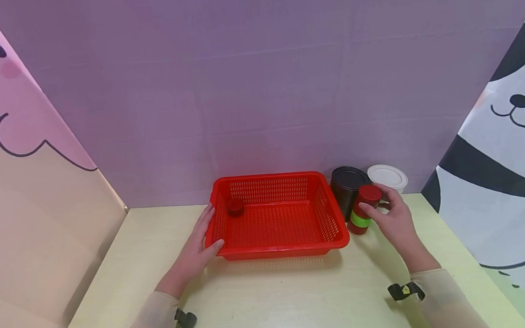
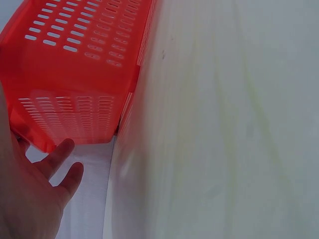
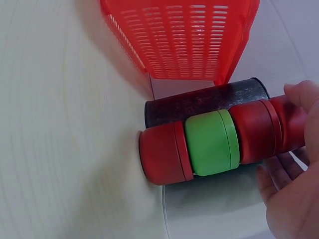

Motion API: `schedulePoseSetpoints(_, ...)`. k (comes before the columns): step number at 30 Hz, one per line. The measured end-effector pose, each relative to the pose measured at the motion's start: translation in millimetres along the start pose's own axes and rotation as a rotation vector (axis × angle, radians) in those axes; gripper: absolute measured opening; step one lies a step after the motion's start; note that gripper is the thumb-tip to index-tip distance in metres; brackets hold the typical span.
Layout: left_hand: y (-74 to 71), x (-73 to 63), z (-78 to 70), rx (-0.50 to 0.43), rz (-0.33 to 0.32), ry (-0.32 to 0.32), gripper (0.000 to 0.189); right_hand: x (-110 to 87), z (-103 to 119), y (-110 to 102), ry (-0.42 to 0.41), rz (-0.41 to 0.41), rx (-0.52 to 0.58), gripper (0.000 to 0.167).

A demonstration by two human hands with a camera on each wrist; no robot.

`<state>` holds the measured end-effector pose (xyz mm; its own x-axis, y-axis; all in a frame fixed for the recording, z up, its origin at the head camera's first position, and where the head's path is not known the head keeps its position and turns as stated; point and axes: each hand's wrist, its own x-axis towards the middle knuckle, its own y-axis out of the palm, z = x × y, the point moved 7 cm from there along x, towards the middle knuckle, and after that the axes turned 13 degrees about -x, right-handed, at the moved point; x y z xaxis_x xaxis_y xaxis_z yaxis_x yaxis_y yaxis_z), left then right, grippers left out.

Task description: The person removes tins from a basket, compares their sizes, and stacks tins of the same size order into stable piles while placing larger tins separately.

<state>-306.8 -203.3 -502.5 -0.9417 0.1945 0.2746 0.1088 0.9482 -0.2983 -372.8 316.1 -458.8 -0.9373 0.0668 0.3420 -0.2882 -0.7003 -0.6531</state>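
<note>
A red perforated plastic basket [image 1: 277, 250] sits near the back of the table, with a small round red canister [image 1: 235, 207] at its left inside. My left hand [image 1: 195, 251] rests along the basket's left side, fingers extended outside and thumb at the front left corner of the rim. Beside the basket's right end stands a stack of small lidded canisters: a red one [image 3: 162, 153] at the bottom, a green one [image 3: 212, 143] above it, then more red. Thumb and fingers of my right hand [image 1: 394, 221] hold the topmost red canister [image 3: 290, 119].
Behind the stack stands a tall black canister [image 1: 346, 194], close to the basket's right end. Right of that is a larger can with a white lid [image 1: 387, 176], partly hidden by my right hand. A purple backdrop [image 1: 259, 109] rises behind the table [image 1: 280, 303].
</note>
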Motion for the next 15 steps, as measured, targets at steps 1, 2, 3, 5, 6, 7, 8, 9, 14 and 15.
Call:
schedulePoseSetpoints(1, 0.0, -0.1, 0.0, -0.002, 0.0, 0.0, 0.105, 0.3, 0, 0, 0.0, -0.002, 0.0, 0.072)
schedulePoseSetpoints(2, 0.0, -0.3, -0.2, -0.003, 0.0, -0.001, 0.105, 0.5, 0, -1, 0.0, -0.003, 0.003, 0.073)
schedulePoseSetpoints(3, -0.1, -0.4, 0.1, -0.005, 0.0, -0.005, 0.105, 0.5, 1, -2, 0.0, -0.006, 0.002, 0.073)
schedulePoseSetpoints(5, -0.2, -0.7, 0.2, -0.01, 0.0, -0.01, 0.105, 0.1, 3, -4, -0.002, -0.017, 0.001, 0.074)
schedulePoseSetpoints(6, -0.1, -0.8, 0.1, -0.01, 0.001, -0.011, 0.106, 0.0, 4, -6, -0.007, -0.029, -0.004, 0.074)
schedulePoseSetpoints(7, -0.1, -0.9, 0.2, -0.009, 0.002, -0.01, 0.106, 0.1, 6, -8, -0.013, -0.044, -0.004, 0.073)
schedulePoseSetpoints(8, -0.1, -0.7, 0.5, -0.009, 0.002, -0.01, 0.106, 0.2, 8, -10, -0.024, -0.063, -0.006, 0.072)
schedulePoseSetpoints(9, -0.1, -0.7, 0.8, -0.009, 0.002, -0.01, 0.106, 0.5, 10, -13, -0.036, -0.085, -0.011, 0.071)
schedulePoseSetpoints(14, -0.4, 0.1, 2.6, -0.008, 0.001, -0.011, 0.106, -0.3, 24, -24, -0.1, -0.184, -0.004, 0.066)
schedulePoseSetpoints(15, -0.4, 0.0, 2.8, -0.009, 0.0, -0.011, 0.107, -0.5, 26, -26, -0.108, -0.197, -0.001, 0.066)
